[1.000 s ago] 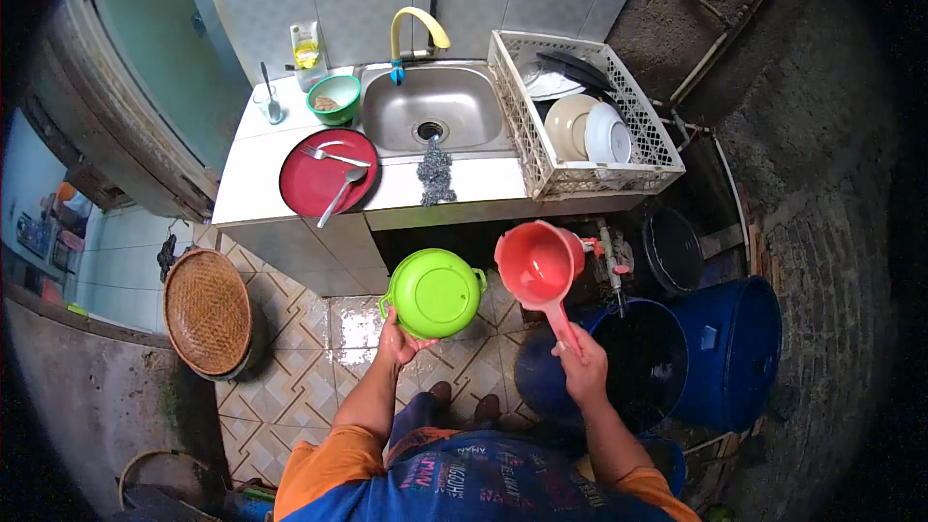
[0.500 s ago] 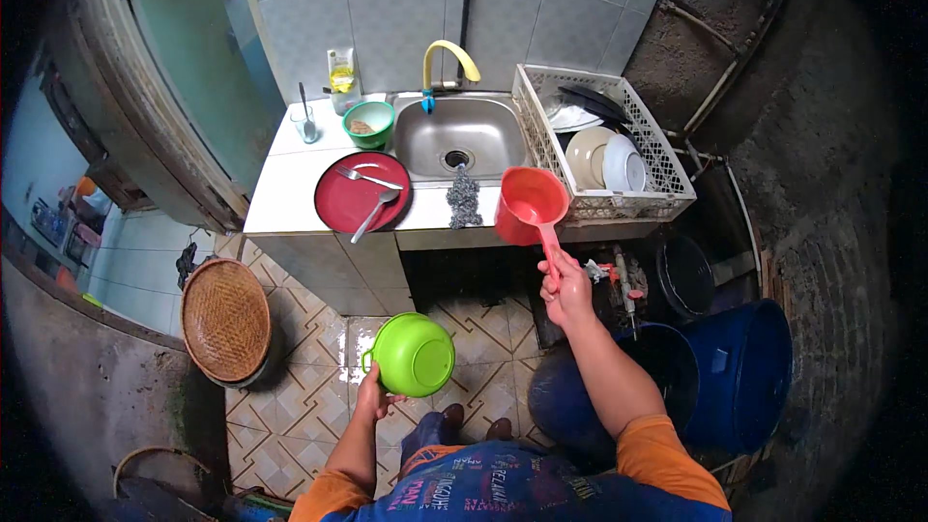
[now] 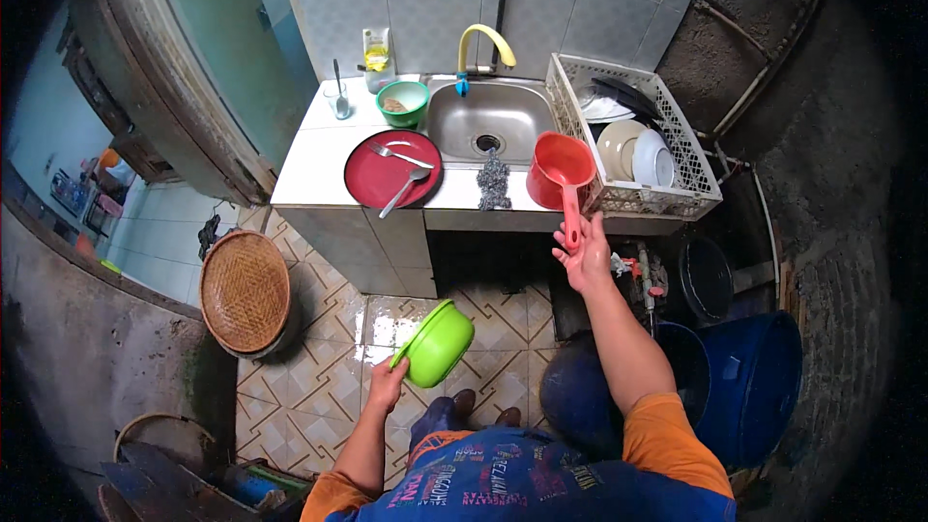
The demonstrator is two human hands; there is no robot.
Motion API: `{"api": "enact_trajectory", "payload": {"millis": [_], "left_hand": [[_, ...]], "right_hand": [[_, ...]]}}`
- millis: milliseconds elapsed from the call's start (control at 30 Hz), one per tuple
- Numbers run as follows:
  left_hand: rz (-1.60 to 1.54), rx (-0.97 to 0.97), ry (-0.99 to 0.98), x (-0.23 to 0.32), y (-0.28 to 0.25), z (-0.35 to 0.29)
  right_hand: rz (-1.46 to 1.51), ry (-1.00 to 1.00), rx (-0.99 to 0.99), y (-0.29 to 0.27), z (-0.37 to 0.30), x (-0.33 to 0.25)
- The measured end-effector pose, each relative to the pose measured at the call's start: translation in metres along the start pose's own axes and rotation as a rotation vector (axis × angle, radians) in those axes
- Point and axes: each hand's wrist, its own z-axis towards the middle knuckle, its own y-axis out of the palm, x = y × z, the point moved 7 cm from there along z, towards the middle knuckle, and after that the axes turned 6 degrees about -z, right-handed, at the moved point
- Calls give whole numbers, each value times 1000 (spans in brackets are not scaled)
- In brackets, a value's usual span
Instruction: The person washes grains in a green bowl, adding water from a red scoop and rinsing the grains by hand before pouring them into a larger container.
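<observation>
In my left hand (image 3: 388, 382) is a light-green plastic bowl (image 3: 443, 348), gripped by its rim and tilted on its side above the floor. My right hand (image 3: 586, 259) has its fingers spread beneath and around the handle end of a red plastic water dipper (image 3: 564, 169). That dipper rests at the counter's front edge, between a grey scouring pad (image 3: 493, 181) and the white dish crate (image 3: 628, 198). Left of the pad, a red plate (image 3: 367, 174) carries a fork (image 3: 400, 155) and a spoon (image 3: 403, 193).
Behind the dipper is a steel sink (image 3: 449, 130) under a yellow-spouted tap (image 3: 488, 39). A green bowl (image 3: 403, 101) and a glass (image 3: 338, 101) stand left of it. Blue barrels (image 3: 744, 377) are by my right arm; a woven tray (image 3: 246, 292) lies at the left.
The dipper has come to rest on the counter edge and my right fingers have loosened from its handle. My left hand has turned the green bowl onto its side. The view has shifted.
</observation>
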Motion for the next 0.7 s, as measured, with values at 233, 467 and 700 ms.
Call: {"api": "enact_trajectory", "payload": {"millis": [233,467,700], "left_hand": [[414,-247,589,75,78,-39],[800,-545,941,97,172,-88],[838,-672,1146,104,211,-120]], "right_hand": [[-159,169,145,-87,-87,93],[-16,419,-185,-79,-191,131],[325,375,-268,-112,-199,114]]}}
